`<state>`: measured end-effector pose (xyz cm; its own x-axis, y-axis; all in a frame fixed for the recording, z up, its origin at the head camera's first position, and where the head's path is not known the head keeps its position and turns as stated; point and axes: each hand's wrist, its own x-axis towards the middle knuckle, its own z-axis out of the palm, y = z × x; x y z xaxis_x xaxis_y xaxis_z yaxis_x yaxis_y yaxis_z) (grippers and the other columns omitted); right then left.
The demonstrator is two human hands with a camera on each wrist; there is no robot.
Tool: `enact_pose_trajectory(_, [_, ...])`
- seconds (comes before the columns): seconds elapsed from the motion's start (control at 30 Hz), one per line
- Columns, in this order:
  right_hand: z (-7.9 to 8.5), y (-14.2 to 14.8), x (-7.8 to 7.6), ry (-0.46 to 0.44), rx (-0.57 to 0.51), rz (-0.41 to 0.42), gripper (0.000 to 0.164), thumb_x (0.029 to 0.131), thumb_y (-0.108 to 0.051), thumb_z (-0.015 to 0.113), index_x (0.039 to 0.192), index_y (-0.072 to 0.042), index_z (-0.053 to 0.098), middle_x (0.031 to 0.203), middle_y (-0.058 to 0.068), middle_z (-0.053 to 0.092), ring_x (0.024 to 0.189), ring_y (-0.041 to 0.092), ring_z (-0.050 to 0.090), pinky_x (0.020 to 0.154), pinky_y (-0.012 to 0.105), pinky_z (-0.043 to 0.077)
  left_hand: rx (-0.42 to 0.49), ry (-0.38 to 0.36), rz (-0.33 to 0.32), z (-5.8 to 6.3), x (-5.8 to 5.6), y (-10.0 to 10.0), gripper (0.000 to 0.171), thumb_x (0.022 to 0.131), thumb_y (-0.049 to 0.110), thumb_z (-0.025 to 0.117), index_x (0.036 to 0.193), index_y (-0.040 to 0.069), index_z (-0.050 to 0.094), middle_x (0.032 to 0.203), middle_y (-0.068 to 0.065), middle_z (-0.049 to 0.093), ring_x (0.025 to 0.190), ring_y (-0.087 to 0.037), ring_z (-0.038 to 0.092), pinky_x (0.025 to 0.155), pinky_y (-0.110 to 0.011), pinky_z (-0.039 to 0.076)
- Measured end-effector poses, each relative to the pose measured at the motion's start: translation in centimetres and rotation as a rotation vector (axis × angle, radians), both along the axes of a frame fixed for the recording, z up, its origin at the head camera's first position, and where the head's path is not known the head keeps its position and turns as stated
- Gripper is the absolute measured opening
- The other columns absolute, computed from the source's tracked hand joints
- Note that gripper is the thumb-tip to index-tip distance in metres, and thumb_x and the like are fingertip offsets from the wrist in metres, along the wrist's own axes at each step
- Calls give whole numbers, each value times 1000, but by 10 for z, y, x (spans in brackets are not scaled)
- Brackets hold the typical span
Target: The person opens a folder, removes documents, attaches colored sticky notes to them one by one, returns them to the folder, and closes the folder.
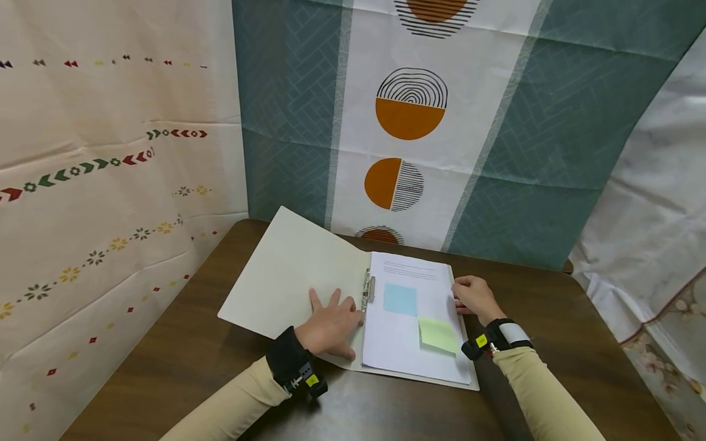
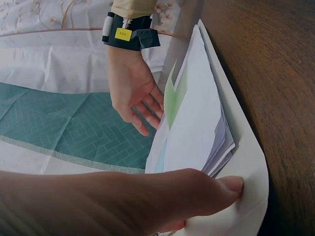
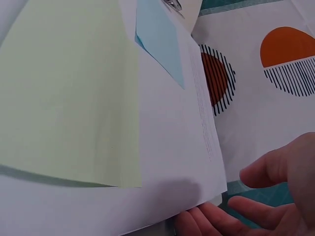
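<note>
A cream file folder (image 1: 292, 275) lies spread on the table, with a metal clip (image 1: 368, 289) at its fold. A stack of white papers (image 1: 388, 343) rests on its right side. On the top sheet are a blue sticky note (image 1: 400, 299) and a green sticky note (image 1: 437, 335), whose edge lifts. My left hand (image 1: 331, 324) rests with spread fingers on the folder beside the fold; its thumb (image 2: 216, 189) presses near the papers' lower corner. My right hand (image 1: 475, 299) touches the papers' right edge with its fingertips, the thumb (image 3: 266, 169) held apart from the sheets.
The brown wooden table (image 1: 182, 367) extends around the folder. A patterned curtain (image 1: 298, 122) hangs behind its back edge, with light cloths on the left (image 1: 110, 214) and right (image 1: 634, 233).
</note>
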<state>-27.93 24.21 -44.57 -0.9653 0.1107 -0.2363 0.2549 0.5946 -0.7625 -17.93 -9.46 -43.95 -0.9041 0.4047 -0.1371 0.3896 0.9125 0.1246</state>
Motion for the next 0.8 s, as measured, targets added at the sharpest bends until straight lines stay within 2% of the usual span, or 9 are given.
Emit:
enact_pose_trajectory(0.17, [-3,1,0,-7,-10,-6,56,113,-22,54,158,10,48,127,29,66,85,19,66,76,27,66,17,-9,-26,-1,-1,-3,60,82,46,100,133,21,79,136,-10,69,148,-40,51,123,-92,24])
enact_pose_trajectory(0.3, [-2,2,2,26,36,5,56,112,-23,55,157,10,50,129,30,66,89,24,69,81,34,68,83,49,-75,2,-2,-6,46,94,40,92,132,18,79,137,-9,73,144,-36,59,127,-85,30])
enact_pose_trajectory(0.43, [3,2,3,85,113,31,56,112,-24,53,156,10,52,146,36,62,111,41,72,100,53,65,176,144,-198,5,0,0,34,103,32,82,134,19,80,138,-6,77,134,-27,68,123,-62,51])
enact_pose_trajectory(0.5, [5,1,2,105,124,42,55,112,-24,52,156,9,53,152,37,60,124,47,68,109,62,59,186,167,-278,5,3,5,31,105,31,78,135,21,80,138,-4,78,129,-24,70,115,-51,57])
enact_pose_trajectory(0.57, [8,-2,1,125,123,42,55,112,-24,52,155,8,54,153,37,60,129,49,64,114,66,55,172,169,-340,4,6,10,32,105,33,77,136,23,80,138,-2,78,129,-23,70,110,-43,59])
enact_pose_trajectory(0.67, [11,-8,0,154,112,34,52,112,-23,53,153,7,57,151,35,61,128,47,63,113,62,56,142,156,-380,0,10,15,35,103,37,77,136,27,80,141,0,76,133,-21,68,109,-40,58])
enact_pose_trajectory(0.8, [15,-18,-1,172,116,35,49,112,-23,55,151,6,60,147,32,64,120,40,63,100,46,59,133,128,-381,-4,12,17,39,99,42,81,136,29,80,142,2,74,131,-19,65,106,-37,57])
